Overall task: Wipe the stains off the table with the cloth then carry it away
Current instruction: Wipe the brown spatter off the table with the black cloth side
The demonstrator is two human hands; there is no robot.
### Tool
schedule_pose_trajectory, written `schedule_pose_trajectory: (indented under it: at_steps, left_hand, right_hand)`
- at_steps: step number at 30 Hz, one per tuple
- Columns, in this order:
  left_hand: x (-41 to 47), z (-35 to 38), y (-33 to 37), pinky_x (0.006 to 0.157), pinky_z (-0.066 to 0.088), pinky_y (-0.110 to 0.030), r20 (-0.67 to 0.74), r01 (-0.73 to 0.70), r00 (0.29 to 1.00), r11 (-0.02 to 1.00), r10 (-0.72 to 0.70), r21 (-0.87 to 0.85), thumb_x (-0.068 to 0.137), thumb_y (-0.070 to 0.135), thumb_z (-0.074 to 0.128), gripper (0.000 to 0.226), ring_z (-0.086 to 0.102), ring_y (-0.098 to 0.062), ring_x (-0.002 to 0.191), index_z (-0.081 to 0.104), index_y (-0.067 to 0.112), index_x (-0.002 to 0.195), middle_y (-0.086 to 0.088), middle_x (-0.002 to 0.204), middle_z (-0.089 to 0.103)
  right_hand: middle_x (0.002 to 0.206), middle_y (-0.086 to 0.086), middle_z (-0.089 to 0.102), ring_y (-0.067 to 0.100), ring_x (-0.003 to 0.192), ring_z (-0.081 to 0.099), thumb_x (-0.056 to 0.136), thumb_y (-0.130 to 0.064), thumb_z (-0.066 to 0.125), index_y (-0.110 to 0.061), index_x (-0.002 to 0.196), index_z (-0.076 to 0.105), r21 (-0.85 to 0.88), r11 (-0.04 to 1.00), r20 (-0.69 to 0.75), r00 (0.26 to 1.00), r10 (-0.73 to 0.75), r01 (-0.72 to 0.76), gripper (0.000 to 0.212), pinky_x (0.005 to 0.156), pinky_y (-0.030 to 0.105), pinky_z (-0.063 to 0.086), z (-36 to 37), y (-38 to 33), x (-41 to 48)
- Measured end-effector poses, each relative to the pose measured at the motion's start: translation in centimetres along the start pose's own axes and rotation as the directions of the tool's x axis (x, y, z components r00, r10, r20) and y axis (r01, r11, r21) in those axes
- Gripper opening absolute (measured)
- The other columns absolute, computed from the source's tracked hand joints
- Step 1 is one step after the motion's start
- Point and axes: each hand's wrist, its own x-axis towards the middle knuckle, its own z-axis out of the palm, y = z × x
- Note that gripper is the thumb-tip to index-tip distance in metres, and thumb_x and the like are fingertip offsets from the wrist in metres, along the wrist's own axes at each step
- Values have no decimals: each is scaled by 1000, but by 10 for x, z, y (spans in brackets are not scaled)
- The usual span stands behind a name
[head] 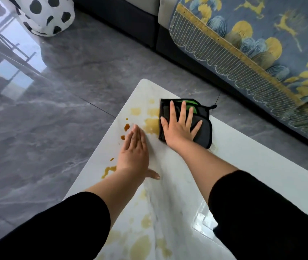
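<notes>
The cloth [205,135], a dark folded one with green trim, lies flat on the bench [243,156] close to its far corner, its hanging loop reaching the far edge. The right hand [179,128] presses on it, palm down and fingers spread straight, nothing curled round the fabric. Just against the cloth's left side sits a yellowish puddle [151,125], so I judge the wiping has barely begun.

The left hand [133,151] rests flat on the bench, fingers together and straight, thumb out, near the left edge. Dark brown drops [127,127] sit just beyond its fingertips, and a brown streak [109,170] lies beside its wrist at that edge. Paler blotches [142,246] spread across the near end between my two black sleeves.

My worries from here: a stroke toward the left edge could shove liquid onto the grey floor [55,109]. With only a flat palm on it, the cloth may slip or unfold under a hard push, or slide off the far edge toward the patterned sofa cover [243,44]. The bracing hand or a sleeve could drag through wet spots and smear them.
</notes>
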Motion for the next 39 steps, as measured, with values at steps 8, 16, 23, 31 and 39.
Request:
schedule_pose_trajectory:
  at_steps: [8,16,23,31,39]
  left_hand:
    - [1,5,-2,98,-33,-45,-30,-9,1000,1000,8,-25,60,96,28,142,-35,-35,137,-37,-13,125,-23,145,-36]
    - [-2,5,-4,94,-37,-46,-86,-17,996,999,14,-36,57,97,22,144,-31,-36,140,-42,-16,119,-26,153,-26]
    - [1,7,-5,95,-35,-44,-57,-30,998,999,28,-28,58,96,28,144,-40,-31,130,-35,-10,132,-24,152,-29]
    - [-8,6,-12,107,-28,-45,-129,-69,990,996,61,-55,65,94,25,137,-28,-32,143,-26,-8,141,-21,157,-22]
    - [-62,45,-69,111,-23,-49,-51,192,970,880,-237,-434,50,100,21,142,-38,-23,139,-27,9,147,-9,156,-31]
  right_hand:
    - [157,-8,-25,18,144,-24,97,-59,12,-45,147,-14,-29,995,-16,995,-99,98,58,109,56,-18,-9,-8,19]
    - [155,-10,-30,17,142,-27,94,-62,9,-50,141,-23,-110,980,46,985,-164,169,58,109,54,-19,11,12,-37]
    - [158,-8,-22,19,145,-21,97,-59,13,-48,146,-11,-96,970,17,975,-223,223,56,110,57,-16,-11,-34,32]
    - [156,-13,-26,14,144,-24,96,-60,11,-51,145,-12,-150,923,66,935,-349,355,54,111,52,-18,0,1,-18]
    - [153,-14,-32,13,141,-30,95,-62,9,-53,141,-19,-155,931,118,942,-314,330,55,110,52,-20,2,8,-35]
